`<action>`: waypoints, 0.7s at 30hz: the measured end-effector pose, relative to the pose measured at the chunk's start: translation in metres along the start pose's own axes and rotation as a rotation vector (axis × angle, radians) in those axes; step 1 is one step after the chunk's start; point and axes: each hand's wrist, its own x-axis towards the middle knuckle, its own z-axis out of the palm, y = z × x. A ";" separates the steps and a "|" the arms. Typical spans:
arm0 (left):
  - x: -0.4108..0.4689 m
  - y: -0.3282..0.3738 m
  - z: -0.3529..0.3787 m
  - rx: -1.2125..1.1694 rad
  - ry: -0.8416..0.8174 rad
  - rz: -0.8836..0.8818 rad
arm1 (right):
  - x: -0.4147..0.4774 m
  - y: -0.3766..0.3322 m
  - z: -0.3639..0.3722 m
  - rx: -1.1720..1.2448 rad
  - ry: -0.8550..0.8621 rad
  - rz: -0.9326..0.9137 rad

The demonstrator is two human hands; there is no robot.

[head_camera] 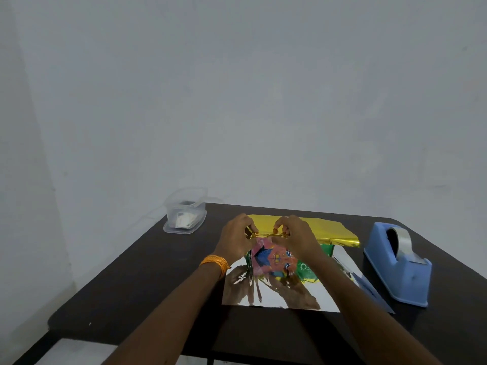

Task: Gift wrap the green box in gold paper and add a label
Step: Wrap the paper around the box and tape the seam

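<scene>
My left hand (237, 239) and right hand (295, 237) pinch the folded edge of the gold paper (329, 229) over the green box (305, 267) on the table (158, 272); an uneven pull could tear or skew it.

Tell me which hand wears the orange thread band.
The left hand: an orange thread band circles its wrist. The right hand, pinching the same gold paper edge, has a bare wrist.

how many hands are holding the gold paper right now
2. The left hand pinches the folded edge of the gold paper above the box; the right hand pinches the same edge just to its right.
</scene>
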 end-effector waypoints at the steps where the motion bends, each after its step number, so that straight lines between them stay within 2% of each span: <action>1: 0.001 -0.001 0.000 -0.001 0.001 -0.002 | 0.000 0.000 0.000 0.005 -0.001 -0.003; 6: 0.001 -0.002 0.000 -0.001 -0.011 -0.001 | 0.004 0.009 -0.011 0.107 -0.110 -0.032; 16: -0.001 0.001 -0.001 0.020 -0.023 0.015 | 0.000 0.010 -0.015 0.172 -0.130 0.022; 19: 0.005 -0.004 -0.009 -0.017 -0.091 -0.004 | -0.006 0.009 -0.019 0.314 -0.060 0.076; 21: 0.012 -0.004 -0.020 -0.049 -0.167 -0.040 | -0.009 0.010 -0.025 0.298 0.090 0.087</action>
